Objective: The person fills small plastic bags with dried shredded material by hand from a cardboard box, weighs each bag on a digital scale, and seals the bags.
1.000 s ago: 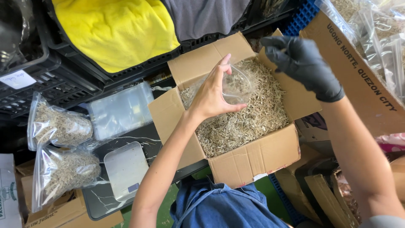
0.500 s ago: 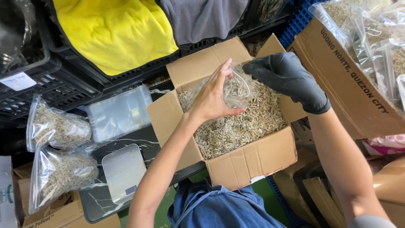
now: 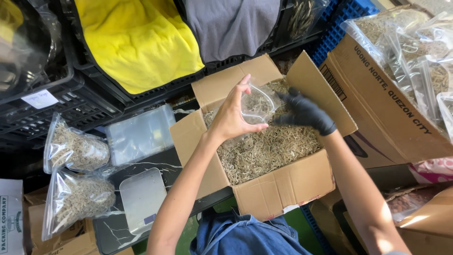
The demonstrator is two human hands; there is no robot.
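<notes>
I see the clear bag held open over the box, above the far part of the dried strands that fill it. My left hand is bare; thumb and fingers are curled around the bag's mouth and pinch its rim, index finger raised. My right hand wears a black glove; its fingers are bent and loosely spread at the bag's opening, touching it. I cannot tell whether they hold any strands.

The box sits with all four flaps folded outward. The right flap stands up just beside the gloved wrist and limits sideways room there. The far flap lies against a black crate holding a yellow cloth and a grey cloth.

To the right, a large carton leans close to the box, with filled bags in it. To the left, a flat clear pouch lies near the left flap. Further left, two filled bags lie one below the other. A small scale rests on a dark tray, just beside my left forearm.

Open room is above the strands, in the near half of the box
</notes>
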